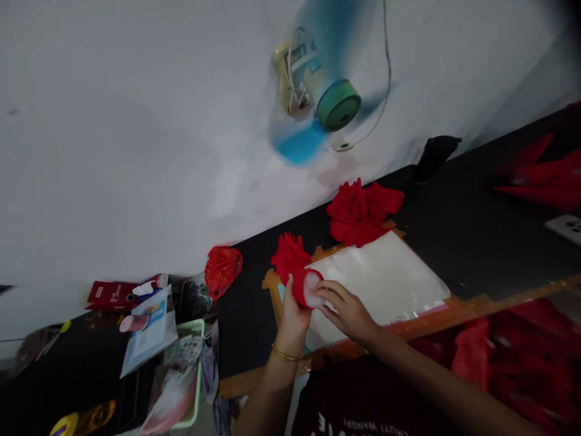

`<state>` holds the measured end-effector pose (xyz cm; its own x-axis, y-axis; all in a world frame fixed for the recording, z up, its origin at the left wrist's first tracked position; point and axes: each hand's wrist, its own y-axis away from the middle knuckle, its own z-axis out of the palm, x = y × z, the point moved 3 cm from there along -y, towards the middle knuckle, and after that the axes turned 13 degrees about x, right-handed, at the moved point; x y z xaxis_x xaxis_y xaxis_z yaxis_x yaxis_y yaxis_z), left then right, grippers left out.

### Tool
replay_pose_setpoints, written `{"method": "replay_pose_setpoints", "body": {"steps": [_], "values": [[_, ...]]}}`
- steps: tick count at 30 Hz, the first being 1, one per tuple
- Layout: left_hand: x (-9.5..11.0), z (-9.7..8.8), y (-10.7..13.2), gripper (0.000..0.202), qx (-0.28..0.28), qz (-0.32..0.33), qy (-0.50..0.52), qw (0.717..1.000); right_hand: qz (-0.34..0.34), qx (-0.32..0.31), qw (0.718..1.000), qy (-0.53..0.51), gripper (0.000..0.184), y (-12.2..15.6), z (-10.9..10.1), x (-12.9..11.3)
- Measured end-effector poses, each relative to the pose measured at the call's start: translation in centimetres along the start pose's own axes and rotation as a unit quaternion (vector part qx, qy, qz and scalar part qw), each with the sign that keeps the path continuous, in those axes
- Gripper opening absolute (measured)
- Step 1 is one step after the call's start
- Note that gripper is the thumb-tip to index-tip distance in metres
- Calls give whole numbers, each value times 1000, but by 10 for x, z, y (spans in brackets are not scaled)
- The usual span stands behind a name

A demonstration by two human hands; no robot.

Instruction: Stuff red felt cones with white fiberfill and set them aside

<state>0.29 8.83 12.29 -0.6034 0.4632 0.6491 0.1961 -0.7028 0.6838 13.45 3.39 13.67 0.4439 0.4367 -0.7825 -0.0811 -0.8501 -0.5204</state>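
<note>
My left hand (295,313) is wrapped round a red cloth piece (299,287) from below and the left. A round opening in this piece faces right and shows white fluffy material (312,289). At that opening, the bent fingers of my right hand (345,307) pinch the white material; whether it is loose stuffing or a lining I cannot tell. Just behind the held piece lies another red fabric piece (290,253) with pointed ends. Under both hands is a white sheet (381,278) taped to the black table.
More red fabric (363,212) is heaped at the table's back edge, near a black cup (436,158). A wall fan (338,106) spins above. To the left are a red plastic bag (223,270) and a green basket (200,369). Red cloth (508,357) lies below right.
</note>
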Motion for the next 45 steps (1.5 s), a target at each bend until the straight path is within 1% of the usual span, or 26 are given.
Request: {"method": "replay_pose_setpoints", "body": {"steps": [3, 4, 6, 7, 9, 10, 12, 15, 17, 18, 19, 20, 22, 26, 28, 29, 30, 32, 34, 36, 37, 39, 40, 42, 43, 45], "values": [[2, 4, 9, 41, -7, -28, 33, 999, 73, 10, 997, 2, 31, 2, -2, -1], [1, 6, 12, 44, -13, -25, 31, 999, 103, 12, 995, -9, 30, 1, -2, -1], [-2, 9, 17, 46, -31, 3, 13, 999, 169, 19, 985, -39, 25, -1, 2, 0], [-4, 10, 19, 46, -36, 28, 1, 999, 198, 24, 978, -61, 21, -3, 4, 1], [-9, 9, 21, 46, -36, 82, -21, 996, 247, 34, 960, -125, 16, -8, 7, 0], [-11, 7, 22, 47, -31, 102, -34, 994, 275, 36, 947, -163, 15, -9, 9, 0], [-13, 3, 22, 46, -21, 123, -58, 990, 352, 35, 906, -233, 19, -8, 11, -1], [-13, -4, 25, 43, -14, 150, -82, 985, 487, 29, 812, -321, 23, 0, 14, -2], [-13, -7, 29, 40, -16, 161, -97, 982, 539, 32, 757, -368, 19, 6, 17, -5], [-14, -7, 31, 38, -23, 160, -105, 981, 554, 31, 739, -382, 18, 8, 19, -6], [-15, -7, 33, 37, -31, 155, -111, 981, 565, 30, 728, -387, 18, 9, 21, -7], [-17, -6, 35, 36, -39, 147, -111, 982, 571, 32, 724, -385, 20, 9, 23, -8], [-19, -3, 37, 37, -43, 135, -82, 987, 569, 48, 728, -379, 23, 8, 26, -8], [-16, 2, 38, 40, -8, 130, -1, 991, 533, 107, 737, -401, 29, 5, 26, -7], [-13, 1, 36, 40, 8, 112, 17, 993, 522, 126, 743, -400, 33, 6, 23, -5], [-12, 1, 35, 40, 11, 101, 23, 995, 515, 129, 752, -391, 34, 6, 22, -4], [-11, 0, 34, 41, 9, 89, 25, 996, 507, 125, 765, -378, 33, 7, 20, -4], [-11, -1, 33, 42, -10, 65, 20, 998, 473, 94, 803, -351, 30, 6, 18, -4], [-13, -1, 32, 46, -37, 40, 10, 998, 427, 50, 845, -317, 27, 5, 17, -6], [-15, -2, 33, 48, -54, 27, 5, 998, 383, -2, 883, -270, 28, 4, 19, -8], [-17, -2, 33, 48, -61, 27, 1, 998, 364, -28, 898, -244, 28, 5, 21, -9], [-20, -1, 35, 48, -79, 36, -20, 996, 333, -67, 919, -202, 22, 7, 23, -9], [-21, -1, 36, 48, -90, 42, -35, 994, 319, -70, 927, -186, 20, 9, 23, -8], [-21, -1, 37, 47, -111, 52, -61, 991, 279, -39, 949, -144, 20, 11, 19, -4], [-19, -1, 38, 46, -114, 59, -63, 990, 246, -15, 963, -112, 21, 11, 16, -2], [-11, -2, 38, 47, -104, 70, -49, 991, 146, 14, 988, -41, 25, 12, 12, 2]]}}
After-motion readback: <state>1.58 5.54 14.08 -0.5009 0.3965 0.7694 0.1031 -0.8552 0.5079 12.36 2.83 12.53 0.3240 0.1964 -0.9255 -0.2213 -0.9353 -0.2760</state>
